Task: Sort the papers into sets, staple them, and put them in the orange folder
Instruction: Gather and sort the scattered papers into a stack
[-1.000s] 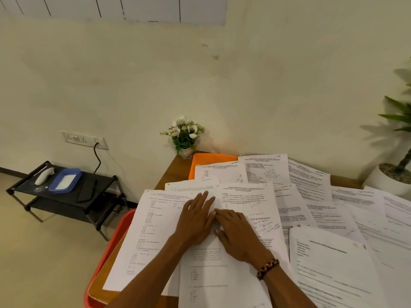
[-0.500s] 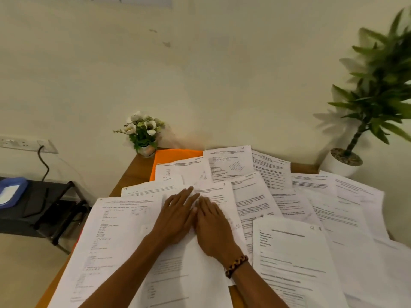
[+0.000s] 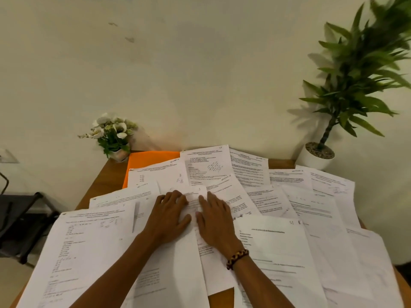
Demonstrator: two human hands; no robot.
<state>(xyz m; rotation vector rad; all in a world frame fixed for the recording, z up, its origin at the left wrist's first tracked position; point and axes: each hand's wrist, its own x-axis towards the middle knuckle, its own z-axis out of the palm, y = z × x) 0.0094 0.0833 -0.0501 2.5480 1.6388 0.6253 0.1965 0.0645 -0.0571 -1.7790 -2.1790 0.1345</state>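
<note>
On overlapping papers [image 3: 278, 247], left hand [image 3: 168, 215] and right hand [image 3: 214, 221] lie flat, fingers spread.

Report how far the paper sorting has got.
Done: nothing visibly; loose papers cover the table, with no stapled set or stapler in sight. In hand: the left hand and right hand rest flat on the middle sheets. Left: sorting, stapling and filling the orange folder, half buried at the back.

Overlapping papers [image 3: 278, 247] partly cover orange folder [image 3: 151, 160].
</note>
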